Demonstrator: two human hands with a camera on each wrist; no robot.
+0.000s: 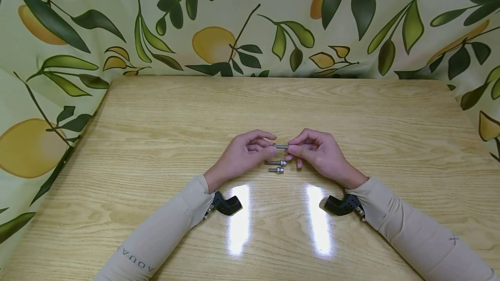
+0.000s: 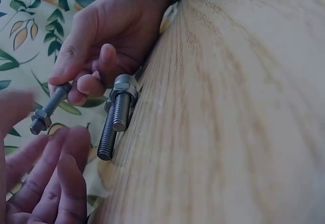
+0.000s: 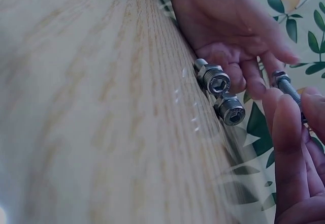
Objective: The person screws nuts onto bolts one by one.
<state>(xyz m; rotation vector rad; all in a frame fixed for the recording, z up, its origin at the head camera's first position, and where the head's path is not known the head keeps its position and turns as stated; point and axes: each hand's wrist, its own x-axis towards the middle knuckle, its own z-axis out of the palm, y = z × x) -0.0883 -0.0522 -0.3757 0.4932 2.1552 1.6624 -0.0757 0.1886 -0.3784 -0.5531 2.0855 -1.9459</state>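
Note:
Between thumb and fingers, my right hand (image 1: 318, 153) pinches one end of a bolt (image 1: 281, 147) and holds it level above the table. A hex nut (image 2: 40, 117) sits on the bolt's threads near its free end. My left hand (image 1: 250, 150) is around that nut end, its thumb and fingers spread apart; in the left wrist view no finger clearly grips the nut. Just below the hands, two socket-head bolts with nuts lie side by side on the table: a longer bolt (image 1: 275, 163) and a shorter bolt (image 1: 276, 170).
The wooden table (image 1: 175, 111) carries two bright light reflections nearer the body. Black wrist devices, one left (image 1: 228, 204) and one right (image 1: 341, 205), stick out from the sleeves. A leaf-and-fruit patterned cloth (image 1: 250, 16) hangs behind the table and along its sides.

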